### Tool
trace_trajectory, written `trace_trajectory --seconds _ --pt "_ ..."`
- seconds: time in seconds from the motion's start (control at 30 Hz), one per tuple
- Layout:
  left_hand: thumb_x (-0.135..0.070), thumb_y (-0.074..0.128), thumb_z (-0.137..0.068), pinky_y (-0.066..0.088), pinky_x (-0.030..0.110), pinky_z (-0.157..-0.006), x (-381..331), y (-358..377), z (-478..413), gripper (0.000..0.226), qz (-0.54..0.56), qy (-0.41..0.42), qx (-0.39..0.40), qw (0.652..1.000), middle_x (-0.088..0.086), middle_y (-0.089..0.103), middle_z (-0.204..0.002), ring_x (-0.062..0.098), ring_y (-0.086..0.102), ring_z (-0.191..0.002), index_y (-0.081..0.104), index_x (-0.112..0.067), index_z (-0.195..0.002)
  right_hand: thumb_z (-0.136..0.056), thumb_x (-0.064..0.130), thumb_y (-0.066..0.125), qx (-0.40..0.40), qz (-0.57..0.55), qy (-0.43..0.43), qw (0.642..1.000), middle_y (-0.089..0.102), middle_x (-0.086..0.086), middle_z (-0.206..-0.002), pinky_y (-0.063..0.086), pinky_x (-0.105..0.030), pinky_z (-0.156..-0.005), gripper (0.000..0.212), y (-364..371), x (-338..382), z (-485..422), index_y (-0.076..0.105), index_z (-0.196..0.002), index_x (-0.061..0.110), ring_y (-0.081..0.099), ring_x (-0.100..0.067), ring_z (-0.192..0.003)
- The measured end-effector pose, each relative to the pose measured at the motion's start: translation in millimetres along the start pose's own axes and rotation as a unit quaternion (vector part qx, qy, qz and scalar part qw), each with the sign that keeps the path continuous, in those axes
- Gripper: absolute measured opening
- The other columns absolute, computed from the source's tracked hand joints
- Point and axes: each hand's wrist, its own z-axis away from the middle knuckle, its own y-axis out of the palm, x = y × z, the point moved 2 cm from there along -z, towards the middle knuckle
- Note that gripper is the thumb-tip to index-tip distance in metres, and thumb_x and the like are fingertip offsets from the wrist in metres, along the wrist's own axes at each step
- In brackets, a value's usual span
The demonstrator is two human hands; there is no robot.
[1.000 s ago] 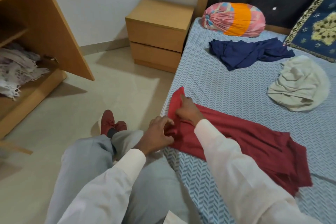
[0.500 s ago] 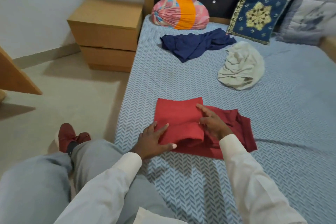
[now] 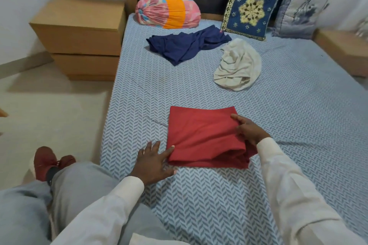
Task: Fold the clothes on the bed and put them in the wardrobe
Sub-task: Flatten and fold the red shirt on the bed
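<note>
A person in white sleeves and grey trousers is sitting at the edge of a bed covered by a blue-and-white herringbone sheet (image 3: 298, 109). A red cloth garment, folded into a thick rectangle (image 3: 201, 133), is lying flat on the sheet near the bed's left edge, right in front of the person, between the two hands.

The left hand (image 3: 153, 163) is resting palm down on the sheet just beside the rectangle's near left corner, its fingers straight and spread apart, one fingertip touching the red edge. The right hand (image 3: 249, 130) is lying against the rectangle's right side with one digit stretched out on top of the cloth; the other fingers are partly hidden at the fold, so whether they are clamping the layers cannot be told.

Further up the bed, a crumpled navy blue garment (image 3: 185, 46) and a bunched cream-coloured garment (image 3: 239, 65) are lying unfolded, near each other. A pink and orange bolster (image 3: 167, 11), a dark blue embroidered cushion (image 3: 251, 8) and a grey cushion (image 3: 300, 12) are leaning along the headboard. A light wooden bedside cabinet (image 3: 79, 32) is standing left of the bed
</note>
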Motion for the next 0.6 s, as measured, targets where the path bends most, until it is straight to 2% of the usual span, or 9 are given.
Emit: trace_trajectory --seconds 0.07,0.17,0.27,0.33,0.4,0.43,0.5,0.53,0.6 --pt "-0.089 0.03 -0.064 0.007 0.056 -0.116 -2 2 -2 0.096 -0.008 0.006 0.007 1.0 0.009 0.005 -0.163 0.035 0.0 -0.149 0.003 -0.054 -0.149 -0.079 -0.007 0.046 -0.005 0.042 0.006 0.999 0.059 -0.013 -0.111 0.033 -0.022 -0.048 0.074 -4 1 1 0.046 -0.145 0.027 0.045 -0.016 -0.057" --pt "-0.079 0.044 -0.077 0.005 0.056 -0.117 -8 3 -3 0.089 0.001 0.014 0.011 1.0 0.009 0.005 -0.163 0.033 0.0 -0.149 0.003 -0.051 -0.15 -0.076 0.0 0.048 -0.002 0.11 -0.003 0.994 0.055 -0.011 -0.131 0.036 -0.024 -0.057 0.075 -3 8 2 0.042 -0.148 0.023 0.054 -0.023 -0.084" --pt "-0.078 0.026 -0.071 0.014 0.05 -0.116 -15 3 -2 0.089 -0.014 0.022 -0.019 0.999 0.01 0.017 -0.16 0.031 0.012 -0.147 0.009 -0.046 -0.152 -0.065 0.014 0.05 -0.02 0.155 -0.027 0.987 0.048 -0.009 -0.144 0.044 -0.023 -0.068 0.085 -2 10 2 0.039 -0.149 0.022 0.056 -0.023 -0.108" --pt "-0.072 0.019 -0.069 0.027 0.047 -0.109 -18 1 -2 0.089 -0.012 0.027 -0.058 0.998 0.011 0.035 -0.15 0.031 0.03 -0.136 0.02 -0.041 -0.152 -0.065 0.019 0.055 -0.029 0.177 -0.025 0.984 0.052 -0.013 -0.132 0.051 -0.028 -0.068 0.078 -3 8 8 0.043 -0.14 0.033 0.061 -0.03 -0.102" --pt "-0.065 0.023 -0.074 0.039 0.041 -0.096 -19 1 -4 0.083 0.005 0.033 -0.099 0.994 0.008 0.05 -0.131 0.028 0.045 -0.118 0.03 -0.035 -0.151 -0.065 0.027 0.065 -0.038 0.188 -0.011 0.981 0.055 -0.013 -0.116 0.054 -0.031 -0.062 0.07 -4 0 16 0.043 -0.13 0.04 0.062 -0.031 -0.094" --pt "-0.061 0.028 -0.076 0.043 0.039 -0.089 -20 2 -4 0.079 0.018 0.037 -0.116 0.992 0.007 0.053 -0.12 0.027 0.049 -0.108 0.034 -0.032 -0.15 -0.063 0.033 0.07 -0.034 0.188 -0.007 0.982 0.057 -0.011 -0.111 0.056 -0.033 -0.064 0.073 -5 -9 16 0.04 -0.128 0.041 0.063 -0.029 -0.093" --pt "-0.052 0.043 -0.082 0.048 0.035 -0.075 -21 5 -3 0.07 0.047 0.033 -0.135 0.989 0.005 0.053 -0.106 0.025 0.052 -0.096 0.038 -0.028 -0.148 -0.051 0.043 0.074 -0.029 0.176 0.003 0.984 0.064 -0.01 -0.109 0.06 -0.042 -0.072 0.091 -5 -21 20 0.033 -0.133 0.041 0.066 -0.028 -0.092" --pt "-0.046 0.051 -0.085 0.05 0.035 -0.07 -22 6 -2 0.068 0.057 0.03 -0.137 0.989 0.005 0.052 -0.103 0.025 0.053 -0.093 0.038 -0.027 -0.148 -0.049 0.041 0.074 -0.024 0.167 0.009 0.986 0.065 -0.011 -0.109 0.061 -0.046 -0.071 0.096 -5 -26 22 0.031 -0.135 0.04 0.068 -0.03 -0.091" --pt "-0.038 0.058 -0.087 0.05 0.036 -0.064 -25 9 0 0.066 0.059 0.032 -0.136 0.988 0.007 0.053 -0.101 0.026 0.056 -0.087 0.038 -0.024 -0.148 -0.063 0.02 0.073 -0.026 0.072 0.029 0.997 0.062 -0.014 -0.109 0.061 -0.044 -0.064 0.085 -5 -25 37 0.034 -0.137 0.031 0.067 -0.03 -0.09"
